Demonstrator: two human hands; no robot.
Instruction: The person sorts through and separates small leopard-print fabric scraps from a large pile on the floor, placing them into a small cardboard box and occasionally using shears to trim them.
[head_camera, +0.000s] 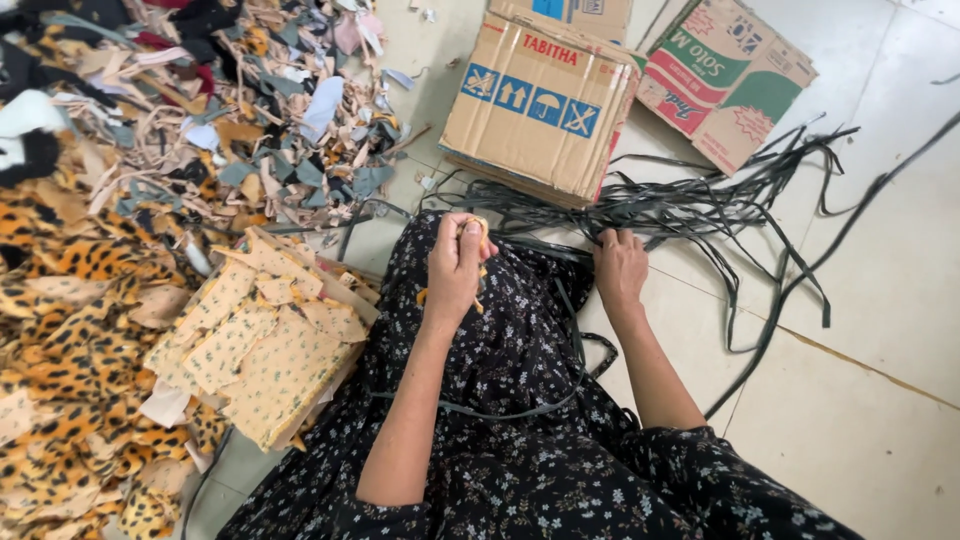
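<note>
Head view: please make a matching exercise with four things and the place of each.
Things:
1. dark strips
2. leopard-print fabric
3. cardboard box
4. small tan piece

Places:
A. held up in the left hand
B. at the left edge, beside the pile of beige floral cut pieces
C. lying flat on the tiled floor, beyond both hands
D. spread on the floor, with the right hand on them

Pairs: 1-D, 2-B, 3-C, 4-A

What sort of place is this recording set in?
Probably a small home workshop for cutting fabric or footwear parts: a person sits on a tiled floor beside heaps of leopard-print offcuts, stacked floral cut pieces, dark strips and flattened cardboard boxes.
</note>
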